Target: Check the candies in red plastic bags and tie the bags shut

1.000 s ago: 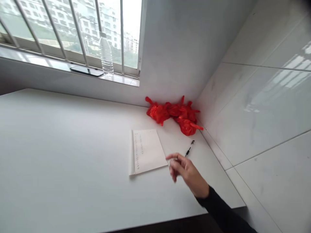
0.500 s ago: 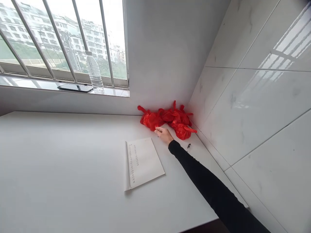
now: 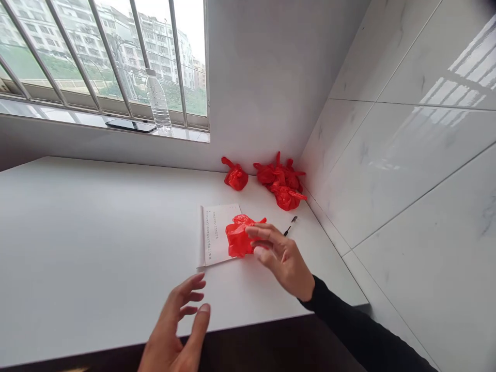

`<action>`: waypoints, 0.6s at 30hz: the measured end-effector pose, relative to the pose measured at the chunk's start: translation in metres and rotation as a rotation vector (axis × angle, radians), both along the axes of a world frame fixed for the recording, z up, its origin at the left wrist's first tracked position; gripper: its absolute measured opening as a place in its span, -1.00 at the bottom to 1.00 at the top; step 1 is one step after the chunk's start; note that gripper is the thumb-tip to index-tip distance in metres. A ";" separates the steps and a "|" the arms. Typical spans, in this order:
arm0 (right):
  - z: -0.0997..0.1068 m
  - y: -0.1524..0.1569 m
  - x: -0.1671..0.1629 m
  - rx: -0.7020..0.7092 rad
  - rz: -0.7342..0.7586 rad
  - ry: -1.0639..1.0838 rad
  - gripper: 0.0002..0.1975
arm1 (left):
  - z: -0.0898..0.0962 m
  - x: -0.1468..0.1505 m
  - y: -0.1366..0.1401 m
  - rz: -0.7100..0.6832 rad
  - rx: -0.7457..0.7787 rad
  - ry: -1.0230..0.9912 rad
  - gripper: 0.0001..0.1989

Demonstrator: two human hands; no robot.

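Red bag [image 3: 237, 242] looks mid-placement; your left hand [image 3: 166, 328], its 7 o'clock, is spread; right hand [image 3: 289, 266], 4 o'clock, can't tell if pinching; next calls for two-handed steadying.

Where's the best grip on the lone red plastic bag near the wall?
Probably pinch its twisted end, coming from above and the left: it juts up and leftward from the rounded bag, on the side away from the bunched red bags.

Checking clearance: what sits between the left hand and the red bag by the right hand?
In the head view, a strip of white tabletop, then the lower edge of the notebook, lies between the left hand and that red bag.
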State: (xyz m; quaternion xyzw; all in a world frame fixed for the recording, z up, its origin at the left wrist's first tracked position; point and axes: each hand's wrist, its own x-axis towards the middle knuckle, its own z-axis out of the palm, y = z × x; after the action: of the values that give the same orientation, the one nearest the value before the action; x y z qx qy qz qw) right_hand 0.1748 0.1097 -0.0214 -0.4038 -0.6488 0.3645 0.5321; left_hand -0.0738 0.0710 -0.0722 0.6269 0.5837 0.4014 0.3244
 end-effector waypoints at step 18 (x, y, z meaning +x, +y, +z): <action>-0.058 -0.052 0.037 -0.060 -0.237 -0.468 -0.80 | 0.020 0.044 0.019 -0.233 0.023 0.121 -0.92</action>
State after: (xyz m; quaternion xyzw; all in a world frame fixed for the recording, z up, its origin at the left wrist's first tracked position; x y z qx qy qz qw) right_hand 0.2123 0.0580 -0.0793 -0.5660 -0.6912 0.2156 0.3943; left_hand -0.0301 0.0900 -0.0522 0.7172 0.5207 0.3290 0.3259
